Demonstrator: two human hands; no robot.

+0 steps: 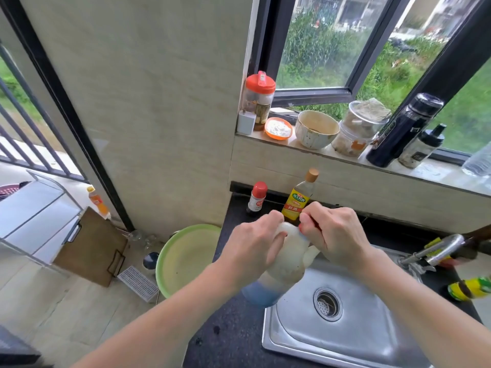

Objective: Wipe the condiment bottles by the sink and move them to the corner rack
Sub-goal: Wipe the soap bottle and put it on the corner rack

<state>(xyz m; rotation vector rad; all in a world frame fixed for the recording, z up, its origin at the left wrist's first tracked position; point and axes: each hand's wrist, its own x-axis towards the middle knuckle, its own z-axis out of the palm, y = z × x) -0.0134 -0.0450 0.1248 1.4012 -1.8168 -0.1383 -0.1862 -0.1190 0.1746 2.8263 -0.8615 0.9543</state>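
Observation:
A blurred bottle [261,290] with a bluish lower part is held tilted over the counter edge, beside the sink [342,330]. A white cloth [288,257] is wrapped round its upper part. My left hand [252,243] grips the cloth-covered bottle from the left. My right hand [334,232] pinches the cloth at the bottle's top, where a bit of red shows. Behind them on the black counter stand a small dark bottle with a red cap [257,199] and a yellow-labelled bottle with a tan cap [299,197].
The window sill holds a red-lidded jar [259,98], an orange dish [278,128], a bowl [316,128], a plastic tub [358,126], a dark flask [403,128] and a shaker [421,146]. A tap [435,251] stands right of the sink. A green basin [186,258] and wooden board [93,248] sit on the floor at left.

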